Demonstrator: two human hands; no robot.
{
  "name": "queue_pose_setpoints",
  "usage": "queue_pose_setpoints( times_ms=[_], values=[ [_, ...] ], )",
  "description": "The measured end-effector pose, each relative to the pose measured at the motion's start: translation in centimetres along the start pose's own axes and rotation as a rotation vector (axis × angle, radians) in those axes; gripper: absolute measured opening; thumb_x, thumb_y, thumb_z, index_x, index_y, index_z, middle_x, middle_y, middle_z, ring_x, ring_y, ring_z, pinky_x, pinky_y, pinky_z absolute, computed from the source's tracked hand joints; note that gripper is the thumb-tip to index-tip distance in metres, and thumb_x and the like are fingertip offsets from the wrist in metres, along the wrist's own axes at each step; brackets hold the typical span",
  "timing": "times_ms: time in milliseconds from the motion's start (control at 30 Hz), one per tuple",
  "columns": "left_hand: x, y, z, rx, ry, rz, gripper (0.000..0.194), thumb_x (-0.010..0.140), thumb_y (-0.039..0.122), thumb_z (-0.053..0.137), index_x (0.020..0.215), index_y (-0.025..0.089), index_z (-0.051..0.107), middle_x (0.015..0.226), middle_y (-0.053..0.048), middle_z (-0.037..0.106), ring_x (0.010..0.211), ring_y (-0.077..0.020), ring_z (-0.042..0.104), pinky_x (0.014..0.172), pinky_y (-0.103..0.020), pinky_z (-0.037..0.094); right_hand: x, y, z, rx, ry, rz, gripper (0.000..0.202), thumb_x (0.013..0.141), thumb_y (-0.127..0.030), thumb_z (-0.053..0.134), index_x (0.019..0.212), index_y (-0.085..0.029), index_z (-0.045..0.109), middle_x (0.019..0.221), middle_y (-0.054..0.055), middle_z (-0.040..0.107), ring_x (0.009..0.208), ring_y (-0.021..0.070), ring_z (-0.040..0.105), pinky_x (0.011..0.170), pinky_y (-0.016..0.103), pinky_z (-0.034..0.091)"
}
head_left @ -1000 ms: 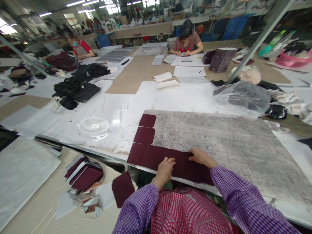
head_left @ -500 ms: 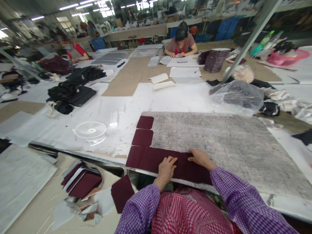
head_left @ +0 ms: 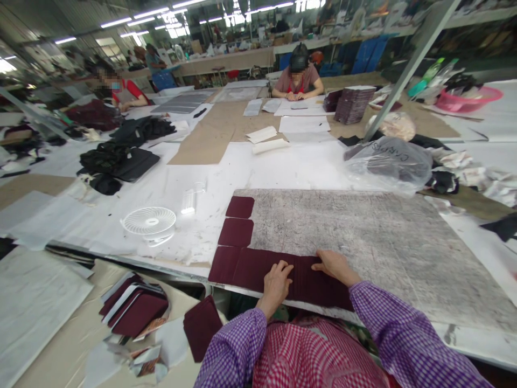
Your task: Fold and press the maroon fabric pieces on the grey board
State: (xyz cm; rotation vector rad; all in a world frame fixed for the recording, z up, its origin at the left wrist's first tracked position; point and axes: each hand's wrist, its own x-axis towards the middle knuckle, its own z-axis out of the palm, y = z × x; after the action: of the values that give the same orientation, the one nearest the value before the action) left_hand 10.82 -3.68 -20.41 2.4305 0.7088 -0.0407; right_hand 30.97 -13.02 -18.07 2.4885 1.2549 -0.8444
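Note:
A long strip of maroon fabric [head_left: 258, 268] lies along the front edge of a grey, scuffed board [head_left: 363, 231]. My left hand [head_left: 277, 285] rests on the strip with fingers bent and slightly apart, the fingertips touching its surface. To its right, my right hand [head_left: 336, 267] lies over the strip's upper edge, thumb and forefinger apart. Between the hands, faint lines cross the fabric. Above the strip's left end sit two smaller maroon pieces, the nearer piece [head_left: 236, 232] and the farther piece [head_left: 239, 207]. My right palm hides part of the strip.
On a lower surface at left are a stack of maroon and grey pieces [head_left: 135, 307] and another maroon pile [head_left: 202, 327]. A white fan [head_left: 149, 221] stands on the table. A plastic bag [head_left: 390, 164] lies beyond the board. A co-worker [head_left: 299, 78] sits across the table.
The view has tilted up slightly, so things sit a little lower in the picture. Both hands keep nearly the same place on the maroon strip.

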Motion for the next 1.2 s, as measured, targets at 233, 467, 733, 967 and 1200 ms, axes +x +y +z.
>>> queue_pose_setpoints(
  times_ms=[233,467,733,967,1200],
  values=[
    [0.9,0.9,0.4,0.003,0.024,-0.077,0.031,0.080,0.032,0.061,0.110,0.029,0.055,0.109,0.002,0.057,0.097,-0.0177,0.053,0.081,-0.028,0.044,0.5,0.7,0.4,0.081,0.005,-0.004,0.036,0.085,-0.044,0.056,0.107,-0.016,0.057,0.102,0.006,0.063,0.091,0.0194,0.060,0.081,0.041,0.049],
    [1.4,0.9,0.7,-0.006,0.009,-0.104,0.036,0.075,0.027,0.066,0.109,0.030,0.054,0.108,0.002,0.057,0.096,-0.0162,0.054,0.079,-0.026,0.043,-0.1,4.0,0.9,0.257,0.008,-0.050,0.033,0.085,-0.041,0.056,0.106,-0.016,0.058,0.102,0.005,0.063,0.091,0.0182,0.060,0.081,0.038,0.049],
    [1.5,0.9,0.7,-0.004,-0.005,-0.118,0.032,0.078,0.029,0.063,0.108,0.030,0.054,0.107,0.002,0.056,0.097,-0.0149,0.054,0.080,-0.025,0.042,-0.1,4.5,0.9,0.253,-0.003,-0.085,0.026,0.086,-0.038,0.056,0.101,-0.016,0.060,0.097,0.004,0.064,0.088,0.0176,0.060,0.081,0.039,0.049],
    [1.3,1.2,0.6,0.009,0.010,-0.112,0.032,0.079,0.036,0.062,0.109,0.030,0.052,0.108,0.002,0.055,0.099,-0.0158,0.053,0.082,-0.026,0.043,0.0,4.5,0.8,0.211,-0.006,-0.140,0.026,0.086,-0.038,0.056,0.100,-0.016,0.060,0.093,0.003,0.064,0.084,0.0169,0.060,0.078,0.038,0.050],
    [1.3,2.0,0.9,0.046,0.022,-0.154,0.041,0.073,0.043,0.067,0.107,0.028,0.051,0.108,-0.001,0.052,0.100,-0.0197,0.052,0.078,-0.029,0.043,0.4,5.0,1.6,0.256,0.013,-0.151,0.027,0.086,-0.039,0.056,0.100,-0.015,0.060,0.092,0.003,0.063,0.084,0.0173,0.060,0.079,0.039,0.049]
  ],
)
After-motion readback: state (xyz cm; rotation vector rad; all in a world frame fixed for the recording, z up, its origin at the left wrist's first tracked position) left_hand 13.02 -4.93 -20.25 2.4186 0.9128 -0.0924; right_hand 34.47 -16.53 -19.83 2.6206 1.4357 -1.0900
